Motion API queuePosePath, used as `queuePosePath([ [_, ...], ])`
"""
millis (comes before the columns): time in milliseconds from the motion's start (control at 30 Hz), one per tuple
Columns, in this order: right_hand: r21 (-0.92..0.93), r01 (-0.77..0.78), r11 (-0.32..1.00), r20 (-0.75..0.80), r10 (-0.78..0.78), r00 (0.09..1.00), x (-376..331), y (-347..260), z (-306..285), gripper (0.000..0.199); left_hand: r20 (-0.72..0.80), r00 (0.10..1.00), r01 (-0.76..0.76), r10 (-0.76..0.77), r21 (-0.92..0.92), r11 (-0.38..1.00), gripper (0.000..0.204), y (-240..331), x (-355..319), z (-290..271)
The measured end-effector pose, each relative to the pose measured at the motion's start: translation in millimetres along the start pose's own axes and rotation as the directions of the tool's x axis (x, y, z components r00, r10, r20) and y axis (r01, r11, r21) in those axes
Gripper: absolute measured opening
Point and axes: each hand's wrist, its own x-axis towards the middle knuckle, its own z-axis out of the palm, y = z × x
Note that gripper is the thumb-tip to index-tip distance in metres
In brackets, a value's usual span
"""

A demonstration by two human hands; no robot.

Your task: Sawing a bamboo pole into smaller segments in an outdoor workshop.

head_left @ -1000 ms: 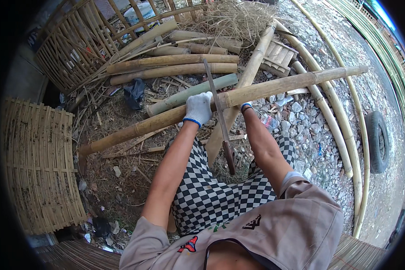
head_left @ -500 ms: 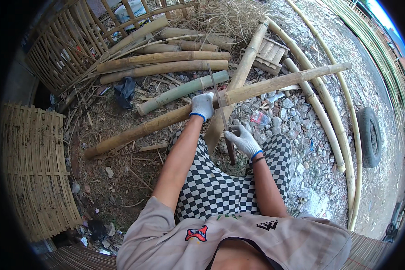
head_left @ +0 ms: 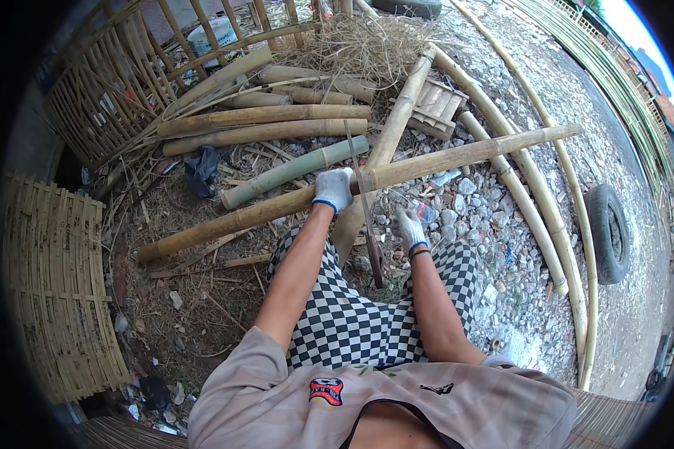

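Observation:
A long tan bamboo pole (head_left: 262, 212) slants across in front of me, rising to the right over another bamboo pole (head_left: 394, 123). My left hand (head_left: 333, 188), in a white glove with a blue cuff, is closed around it. Just right of that hand, a handsaw (head_left: 372, 251) crosses the pole, its narrow blade pointing away and its dark handle above my lap. My right hand (head_left: 411, 229), gloved the same way, is apart from the saw, to its right. Its fingers point upward and look loosely open, with nothing seen in them.
A green bamboo piece (head_left: 296, 172) and several cut bamboo lengths (head_left: 266, 114) lie beyond the pole. A black plastic bag (head_left: 201, 172) is at left, near a slatted bamboo panel (head_left: 56, 288). Long poles (head_left: 528, 183) and a tyre (head_left: 606, 233) lie on the gravel at right.
My right hand has moved from beside the saw's handle to the right, away from it. The saw stays across the pole, and my left hand keeps its hold.

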Motion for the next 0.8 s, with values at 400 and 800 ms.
queuePosePath([
  [400, 0.227, 0.209, 0.951, -0.027, -0.208, 0.978, 83, 19, 99, 0.061, -0.061, 0.998, 0.028, -0.027, 0.029, 0.999, 0.031, -10, -46, -51],
  [800, 0.062, 0.463, 0.884, 0.142, -0.467, 0.873, 82, -8, 177, 0.051, -0.148, 0.984, 0.111, -0.103, 0.047, 0.993, 0.026, -37, -64, -82],
])
